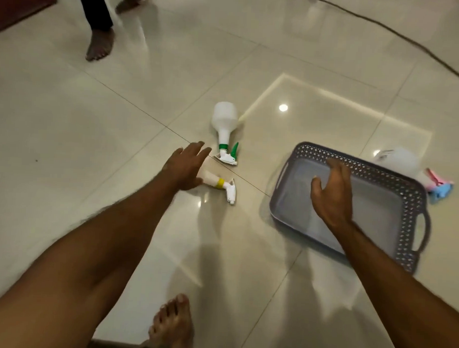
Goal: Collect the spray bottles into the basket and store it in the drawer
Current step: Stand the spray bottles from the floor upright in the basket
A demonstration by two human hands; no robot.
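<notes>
- Three spray bottles and a grey basket (414,203) are seen on a glossy tiled floor (68,131).
- The left hand (188,167) is stretched forward with its fingers straight and slightly spread, laid over the body of the yellow-collared spray bottle (216,183); nothing is clasped in its grip, and whether the palm actually touches the bottle cannot be told.
- That bottle is lying on its side, with its white trigger head (230,190) pointed to the right, out from under the hand.
- The green-collared spray bottle (225,121) is lying just beyond the left hand, its white body pointed away and its green trigger toward the viewer; it is apart from the fingertips.
- The right hand (331,193) is held over the inside of the basket with fingers spread and loosely bent; nothing is held in its grip, and contact with the basket cannot be told.
- The basket is a shallow rectangular one with perforated walls and a cut-out handle at each short end; no bottle is seen inside it.
- A third spray bottle (400,160), blurred, with a pink and blue trigger head (440,187), is lying on the floor just beyond the basket's far right corner.
- A bare foot (172,325) of the wearer is seen at the bottom edge.
- Another person's bare foot (100,44) and dark trouser leg are seen at the upper left, beside a red mat (18,5).
- A dark cable (399,34) is run across the floor at the upper right.
</notes>
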